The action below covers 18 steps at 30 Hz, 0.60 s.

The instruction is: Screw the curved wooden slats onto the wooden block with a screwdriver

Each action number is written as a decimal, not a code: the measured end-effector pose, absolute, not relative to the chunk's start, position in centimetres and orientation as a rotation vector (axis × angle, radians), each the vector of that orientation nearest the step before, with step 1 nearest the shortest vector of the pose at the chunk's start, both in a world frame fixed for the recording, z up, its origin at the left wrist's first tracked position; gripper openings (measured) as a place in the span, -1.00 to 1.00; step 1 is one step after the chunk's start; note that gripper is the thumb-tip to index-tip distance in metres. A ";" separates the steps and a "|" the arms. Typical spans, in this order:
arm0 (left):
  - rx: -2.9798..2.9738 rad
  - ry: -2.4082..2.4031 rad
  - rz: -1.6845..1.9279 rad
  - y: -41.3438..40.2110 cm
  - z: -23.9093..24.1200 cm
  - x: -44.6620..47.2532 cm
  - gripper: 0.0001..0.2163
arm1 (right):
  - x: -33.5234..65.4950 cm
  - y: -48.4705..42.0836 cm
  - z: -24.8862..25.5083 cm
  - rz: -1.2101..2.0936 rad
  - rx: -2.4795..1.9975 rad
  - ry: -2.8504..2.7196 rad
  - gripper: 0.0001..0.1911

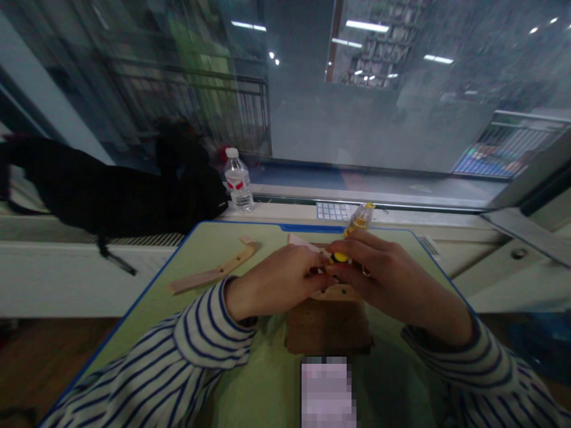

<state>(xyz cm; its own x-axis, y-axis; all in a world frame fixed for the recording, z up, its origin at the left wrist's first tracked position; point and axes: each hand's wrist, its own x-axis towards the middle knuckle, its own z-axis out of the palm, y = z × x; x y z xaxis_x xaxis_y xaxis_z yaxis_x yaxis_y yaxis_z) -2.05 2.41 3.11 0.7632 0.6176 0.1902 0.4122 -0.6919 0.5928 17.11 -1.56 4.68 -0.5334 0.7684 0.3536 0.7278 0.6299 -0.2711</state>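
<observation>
My right hand (388, 267) has thumb and fingers clamped on a small yellow-and-black piece (339, 257), rounded and smooth-looking; most of it is hidden by my fingers, so can't tell what it is. My left hand (285, 276) comes in from the left, fingertips bent in close to that piece; can't tell whether they are closed on anything, the fingers cover the spot. Under both hands, mid-table, sits a pale wooden part (342, 292), near edge showing with dark round holes, the middle covered by my hands. Just nearer lies a brown slab (328, 330), flat, roughly four-sided, rough edges; cardboard or wood, can't tell. Nearer again, a phone (328, 392), screen pixelated, cut off by the bottom edge. Left of my left hand, a loose wooden piece (218, 270), long, angled, smooth pale grain, holes in it, apart from the rest. Far side, just beyond my right hand, a crinkled clear bag (359, 219) with yellow bits, lower part hidden by the hand. Table (263, 380) is pale green, blue-edged. Beyond it, far left, a clear plastic bottle (238, 181), white cap, red on label, and a black fabric heap (111, 196), too dark to make out, cut off at left. Striped sleeves (200, 333) run out of view.
</observation>
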 end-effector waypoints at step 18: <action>2.425 0.998 0.606 2.4 3.0 -1.9 -0.75 | 17.7 -2.1 4.8 0.117 -0.996 -2.414 -0.63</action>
